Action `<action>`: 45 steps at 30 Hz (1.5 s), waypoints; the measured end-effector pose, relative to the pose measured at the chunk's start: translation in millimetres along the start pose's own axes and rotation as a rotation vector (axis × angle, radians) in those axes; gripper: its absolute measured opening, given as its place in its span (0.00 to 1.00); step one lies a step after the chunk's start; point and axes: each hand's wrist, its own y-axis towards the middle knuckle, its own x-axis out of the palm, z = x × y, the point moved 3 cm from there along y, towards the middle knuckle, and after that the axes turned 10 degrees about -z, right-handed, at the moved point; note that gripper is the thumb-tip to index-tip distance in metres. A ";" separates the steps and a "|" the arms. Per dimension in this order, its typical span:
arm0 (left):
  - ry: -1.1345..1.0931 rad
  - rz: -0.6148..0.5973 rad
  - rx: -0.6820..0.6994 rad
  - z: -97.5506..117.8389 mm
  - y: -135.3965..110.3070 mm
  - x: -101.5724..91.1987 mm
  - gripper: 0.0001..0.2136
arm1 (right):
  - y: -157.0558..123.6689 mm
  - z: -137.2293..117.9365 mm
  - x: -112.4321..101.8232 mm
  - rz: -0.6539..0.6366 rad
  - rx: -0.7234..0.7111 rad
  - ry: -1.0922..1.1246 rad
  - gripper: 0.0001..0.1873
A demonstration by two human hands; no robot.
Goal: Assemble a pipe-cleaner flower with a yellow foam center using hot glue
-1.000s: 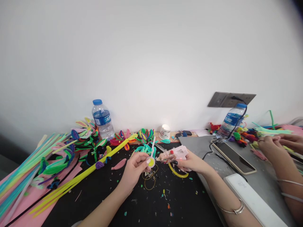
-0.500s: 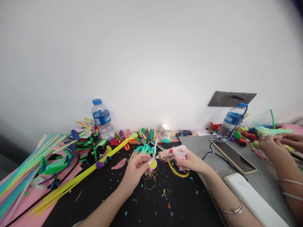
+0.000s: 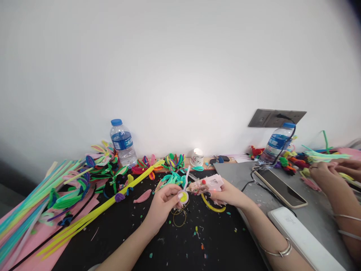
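Clear bottled water (image 3: pixel 126 153) beyond left fingers (image 3: pixel 170 191)

We see through one camera on the wearer's head, facing forward and down. The white wall (image 3: pixel 180 75) fills the upper half of our frame, the black mat (image 3: pixel 220 244) its lower middle. The left hand (image 3: pixel 166 199) and right hand (image 3: pixel 228 194) lie close to us, below centre, their forearms (image 3: pixel 131 244) cut by the bottom edge.
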 end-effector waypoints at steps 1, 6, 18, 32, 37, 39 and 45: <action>0.004 0.004 -0.004 0.5 0.0 0.2 0.13 | 0.0 0.5 -0.1 -0.006 0.000 0.007 0.25; 0.015 0.017 -0.009 3.9 -0.6 2.1 0.14 | -0.7 5.1 -3.2 0.004 -0.007 0.033 0.21; 0.025 0.020 -0.019 7.2 -1.6 3.5 0.14 | -0.9 12.7 -10.1 0.096 -0.013 0.043 0.20; -0.007 0.003 -0.021 5.9 -2.0 3.3 0.14 | -5.0 7.4 -14.9 0.148 -0.040 -0.027 0.22; 0.004 0.007 -0.012 8.1 -1.6 3.5 0.13 | -4.6 6.1 -11.9 0.120 -0.038 -0.019 0.19; 0.005 0.008 -0.010 7.6 -0.8 2.9 0.13 | -3.8 6.8 -10.3 0.112 -0.026 -0.010 0.17; 0.020 0.002 -0.004 6.4 -1.2 2.3 0.14 | -1.6 5.4 -6.6 0.067 -0.037 -0.021 0.13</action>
